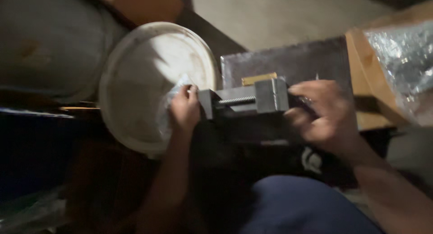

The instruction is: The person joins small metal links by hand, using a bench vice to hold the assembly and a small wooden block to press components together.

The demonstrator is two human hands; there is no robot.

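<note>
A small grey metal vise [246, 99] with a threaded screw lies across the middle of the view, resting over dark cloth on my lap. My left hand [185, 108] grips its left end and also touches a clear plastic bag [173, 96] beside a white round lid [149, 80]. My right hand [322, 114] is closed around the vise's right end, hiding that part. A brass-coloured piece [258, 78] sits just behind the vise's jaw.
A grey flat board [293, 60] lies behind the vise. A wooden box [367, 80] holding crinkled clear plastic [406, 62] stands at the right. A large grey drum [49, 40] fills the upper left. My blue-clad knee [302, 207] is below.
</note>
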